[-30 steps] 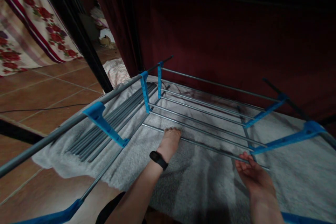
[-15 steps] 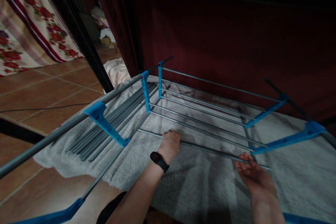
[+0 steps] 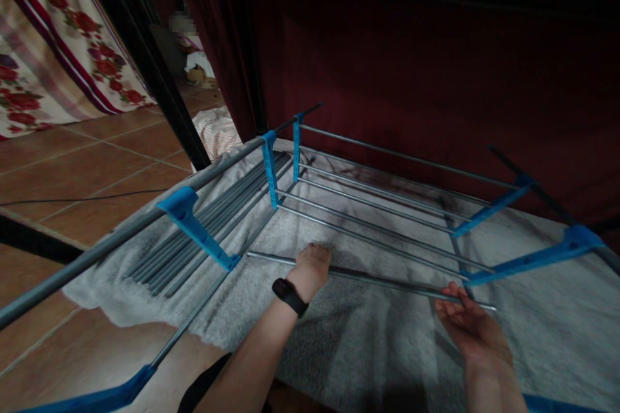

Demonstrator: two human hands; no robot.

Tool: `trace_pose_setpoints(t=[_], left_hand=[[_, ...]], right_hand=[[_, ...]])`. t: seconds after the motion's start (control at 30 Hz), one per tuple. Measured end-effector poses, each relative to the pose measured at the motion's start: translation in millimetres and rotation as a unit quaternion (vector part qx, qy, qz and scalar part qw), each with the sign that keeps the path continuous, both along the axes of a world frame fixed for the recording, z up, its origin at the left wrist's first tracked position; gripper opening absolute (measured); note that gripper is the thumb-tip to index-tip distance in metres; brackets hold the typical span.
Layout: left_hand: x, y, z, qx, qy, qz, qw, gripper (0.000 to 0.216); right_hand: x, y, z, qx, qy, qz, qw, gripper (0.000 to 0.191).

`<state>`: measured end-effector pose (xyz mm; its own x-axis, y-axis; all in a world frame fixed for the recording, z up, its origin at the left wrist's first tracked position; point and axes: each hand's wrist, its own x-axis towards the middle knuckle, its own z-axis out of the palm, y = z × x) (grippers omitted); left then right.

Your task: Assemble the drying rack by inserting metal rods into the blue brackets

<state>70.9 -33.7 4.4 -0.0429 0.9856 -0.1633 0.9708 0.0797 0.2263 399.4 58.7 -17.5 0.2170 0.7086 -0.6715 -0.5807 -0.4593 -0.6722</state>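
A grey metal tube [image 3: 378, 279] runs across in front of me, held at two places. My left hand [image 3: 312, 268], with a black band on the wrist, is closed around its left part from above. Palm up, my right hand [image 3: 467, 319] has its fingers curled about the tube near its right end. The tube's left tip is beside a blue plastic bracket [image 3: 203, 232] on the rack's left side. Beyond the tube, several thinner rods [image 3: 378, 222] span between the blue brackets on the left and a blue bracket [image 3: 533, 255] on the right.
Several loose grey tubes [image 3: 208, 226] lie on a grey blanket [image 3: 353, 342] to the left. A long rail [image 3: 111, 239] crosses above them. Dark red cloth [image 3: 411, 77] hangs behind the rack. A black post [image 3: 145, 58] and tiled floor [image 3: 97, 168] are at left.
The left end of the tube has come slightly nearer me and to the left, with my left hand on it. My right hand has barely moved.
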Motion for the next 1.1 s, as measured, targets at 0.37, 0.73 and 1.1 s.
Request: trace_pose_setpoints(t=[0.37, 0.73, 1.1], left_hand=[[9, 19, 18.1, 0.0, 0.016, 0.013, 1.0, 0.043], [-3, 32, 3.6, 0.059, -0.022, 0.001, 0.998, 0.037], [-13, 46, -1.9, 0.03, -0.009, 0.004, 0.999, 0.036]], right_hand=[[11, 1, -0.5, 0.023, 0.019, -0.035, 0.999, 0.025], [9, 1, -1.1, 0.017, 0.017, -0.029, 0.999, 0.028], [-6, -1, 3.7, 0.007, 0.044, -0.044, 0.998, 0.025]])
